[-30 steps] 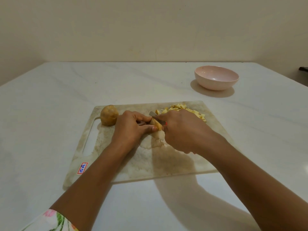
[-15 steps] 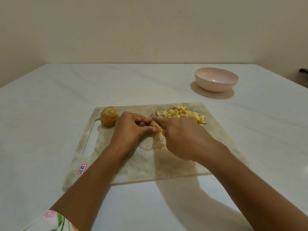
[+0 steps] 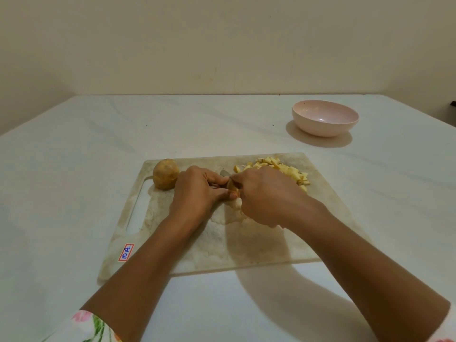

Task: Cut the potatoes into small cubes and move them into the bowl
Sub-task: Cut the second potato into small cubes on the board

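Potato piece (image 3: 233, 186), seen from the head camera, lies mid cutting board (image 3: 246, 243), pinched by the left hand (image 3: 197, 193), right hand (image 3: 266, 196) curled round the knife (image 3: 224, 173); best to tuck fingertips back and slice straight down, evenly.

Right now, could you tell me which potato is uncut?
The round whole potato at the cutting board's far-left corner; the piece that the left hand holds is cut.
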